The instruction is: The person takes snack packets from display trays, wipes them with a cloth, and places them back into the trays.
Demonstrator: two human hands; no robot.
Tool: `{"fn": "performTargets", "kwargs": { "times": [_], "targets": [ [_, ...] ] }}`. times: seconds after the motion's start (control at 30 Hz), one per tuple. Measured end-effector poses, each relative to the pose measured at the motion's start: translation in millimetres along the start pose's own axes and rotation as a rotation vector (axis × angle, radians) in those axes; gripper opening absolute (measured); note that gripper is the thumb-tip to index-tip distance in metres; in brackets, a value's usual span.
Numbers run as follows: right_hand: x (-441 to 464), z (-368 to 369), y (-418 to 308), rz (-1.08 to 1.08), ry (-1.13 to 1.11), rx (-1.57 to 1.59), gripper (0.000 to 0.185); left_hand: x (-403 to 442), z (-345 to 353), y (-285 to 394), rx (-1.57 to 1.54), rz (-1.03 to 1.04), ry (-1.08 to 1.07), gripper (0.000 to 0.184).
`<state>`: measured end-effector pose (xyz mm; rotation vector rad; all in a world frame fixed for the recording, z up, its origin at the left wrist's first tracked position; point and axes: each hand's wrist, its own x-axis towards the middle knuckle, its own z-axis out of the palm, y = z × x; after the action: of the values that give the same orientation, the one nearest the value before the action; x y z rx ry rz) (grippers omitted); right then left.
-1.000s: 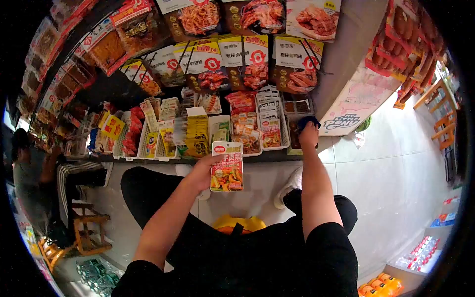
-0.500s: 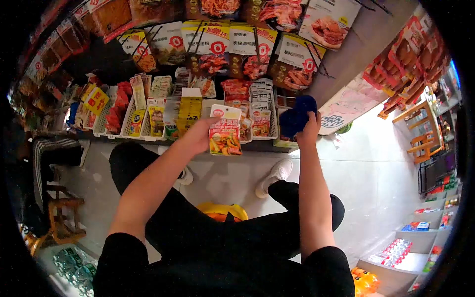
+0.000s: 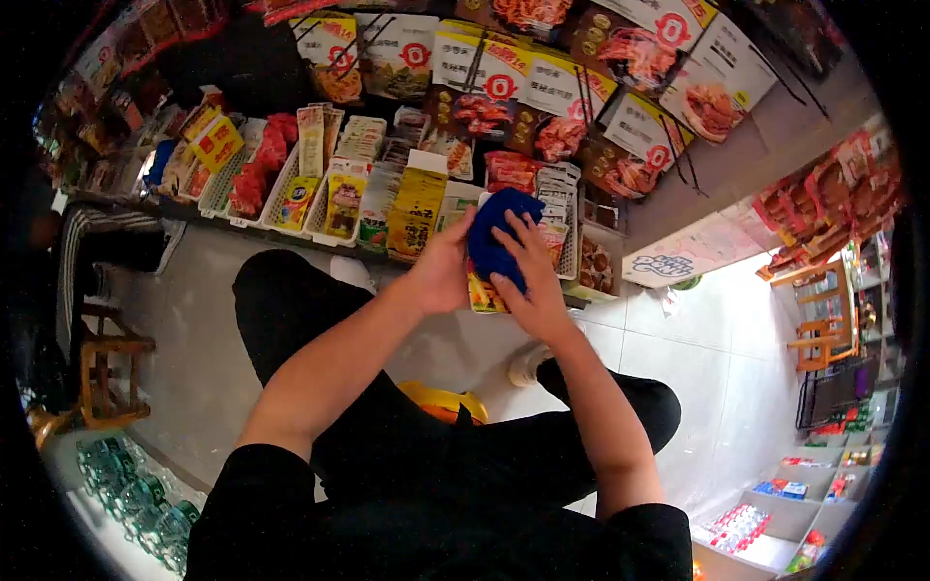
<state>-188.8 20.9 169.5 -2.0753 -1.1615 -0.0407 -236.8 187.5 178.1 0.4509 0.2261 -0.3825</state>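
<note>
My left hand (image 3: 448,269) is closed on the left edge of a snack packet (image 3: 481,295), holding it upright in front of the shelf. A dark blue cloth (image 3: 496,237) lies over most of the packet's front, so only its lower end and a bit of its top show. My right hand (image 3: 531,276) presses the cloth against the packet, its fingers bent over the fabric. Right behind the hands stand white baskets (image 3: 315,228) filled with small snack packets, among them a yellow box (image 3: 418,203).
Large food bags (image 3: 484,87) hang on hooks above the baskets. Between my knees is a yellow object (image 3: 441,399). A wooden stool (image 3: 111,373) and bottle packs (image 3: 136,499) are at left. At right are a wooden chair (image 3: 823,315) and shelves (image 3: 794,513) with goods.
My right hand has brought the blue cloth leftward from the shelf's right end onto the packet's front. The packet has moved slightly right in my left hand, and the view has shifted.
</note>
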Motion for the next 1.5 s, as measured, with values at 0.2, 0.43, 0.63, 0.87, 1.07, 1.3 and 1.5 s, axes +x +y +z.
{"fn": "performTargets", "kwargs": {
  "times": [0.2, 0.43, 0.63, 0.87, 1.07, 1.3, 1.5],
  "targets": [
    [15, 2, -5, 0.005, -0.084, -0.105, 0.051, 18, -24, -16, -0.028, 0.039, 0.056, 0.065],
    [-1, 35, 0, 0.039, -0.069, 0.002, 0.053, 29, -24, -7, 0.029, 0.088, 0.247, 0.056],
    [-19, 51, -14, -0.034, -0.105, 0.138, 0.052, 34, -50, 4, -0.005, 0.048, 0.115, 0.056],
    [1, 37, 6, -0.025, -0.031, -0.301, 0.053, 17, -19, -23, -0.102, -0.024, 0.213, 0.045],
    [2, 50, 18, 0.181, 0.176, -0.065, 0.049, 25, -23, -38, -0.041, -0.039, 0.226, 0.041],
    [-24, 64, -15, 0.328, -0.004, 0.337, 0.049, 41, -63, -26, -0.164, 0.121, 0.271, 0.044],
    [-2, 53, 7, 0.041, 0.057, -0.130, 0.049, 32, -32, -28, -0.272, 0.027, 0.229, 0.046]
  ]
}}
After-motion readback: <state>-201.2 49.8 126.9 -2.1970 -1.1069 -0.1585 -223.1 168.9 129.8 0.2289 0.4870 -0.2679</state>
